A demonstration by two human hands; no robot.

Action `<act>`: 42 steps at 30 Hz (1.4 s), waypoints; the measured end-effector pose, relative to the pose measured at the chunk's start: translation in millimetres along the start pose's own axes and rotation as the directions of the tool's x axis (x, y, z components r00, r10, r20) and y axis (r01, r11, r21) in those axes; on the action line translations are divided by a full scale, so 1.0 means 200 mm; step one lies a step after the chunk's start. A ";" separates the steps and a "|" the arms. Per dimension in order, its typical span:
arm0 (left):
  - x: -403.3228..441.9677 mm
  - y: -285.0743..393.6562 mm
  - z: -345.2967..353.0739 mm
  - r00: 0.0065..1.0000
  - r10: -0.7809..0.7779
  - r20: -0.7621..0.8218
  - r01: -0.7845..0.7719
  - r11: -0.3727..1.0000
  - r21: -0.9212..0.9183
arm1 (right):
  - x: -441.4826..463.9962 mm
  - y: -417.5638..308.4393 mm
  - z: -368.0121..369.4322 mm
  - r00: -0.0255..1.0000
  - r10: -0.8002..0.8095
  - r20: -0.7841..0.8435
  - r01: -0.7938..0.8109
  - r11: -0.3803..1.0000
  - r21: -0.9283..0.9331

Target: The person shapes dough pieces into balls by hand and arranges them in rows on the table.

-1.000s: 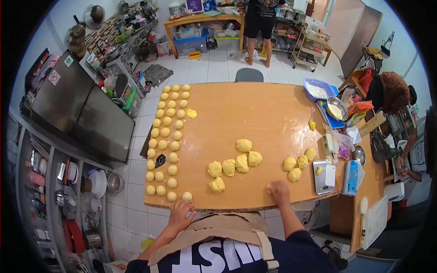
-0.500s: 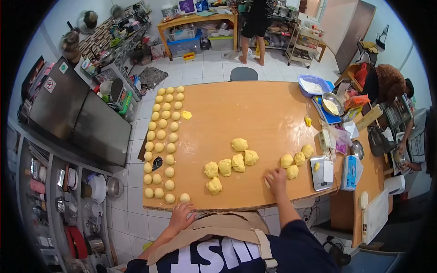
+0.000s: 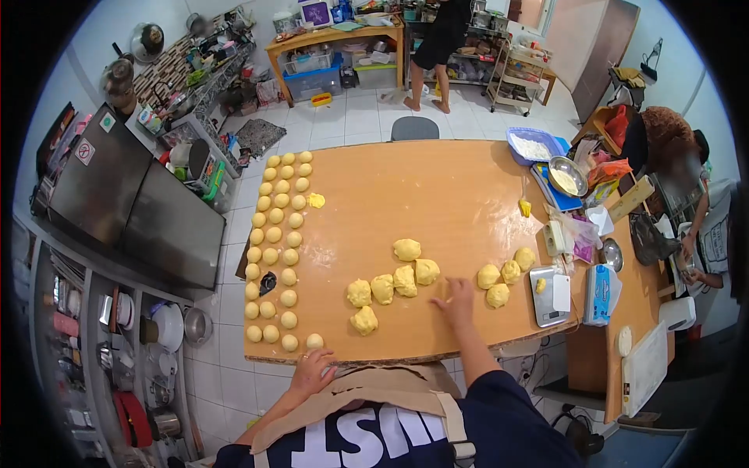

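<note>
My left hand (image 3: 314, 370) lies on the table's front edge with its fingers apart, just below a smooth dough ball (image 3: 314, 342). Over the wooden table (image 3: 374, 187), my right hand (image 3: 456, 301) is open, thumb and fingers spread, with nothing seen in it. It is right of a rough dough lump (image 3: 427, 271), one of several in the middle. Another group of dough pieces (image 3: 498, 295) sits to its right. Rows of smooth balls (image 3: 290, 257) line the left side. A small flattened yellow piece (image 3: 316, 200) lies beside them.
A scale (image 3: 549, 296), a blue tissue pack (image 3: 599, 295), a metal bowl (image 3: 567, 176) and a blue basin of flour (image 3: 535, 145) stand at the right. A stool (image 3: 414, 129) is behind the table. One person (image 3: 441, 47) stands at the back; others are at the right.
My right hand has moved left and away from me, and its fingers have spread from a closed shape. My left hand stays at the edge. The view has shifted slightly.
</note>
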State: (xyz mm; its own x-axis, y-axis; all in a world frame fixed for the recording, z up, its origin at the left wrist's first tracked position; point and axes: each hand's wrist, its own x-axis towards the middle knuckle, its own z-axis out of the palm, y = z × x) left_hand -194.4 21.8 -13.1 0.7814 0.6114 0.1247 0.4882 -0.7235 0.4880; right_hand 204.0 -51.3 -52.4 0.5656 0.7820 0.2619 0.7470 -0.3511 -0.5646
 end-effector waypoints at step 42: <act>1.99 -0.77 0.09 0.679 -0.718 0.153 0.653 0.686 0.322 | -0.22 0.38 -0.17 0.975 -0.074 0.209 0.023 0.972 0.234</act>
State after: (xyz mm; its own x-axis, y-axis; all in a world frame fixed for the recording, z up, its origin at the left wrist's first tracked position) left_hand 48.6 371.0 -53.5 0.2394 0.8856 -0.3981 0.9700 -0.2001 0.1381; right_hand 247.9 -129.9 -80.9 0.4234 0.8960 0.1334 0.6573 -0.2025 -0.7259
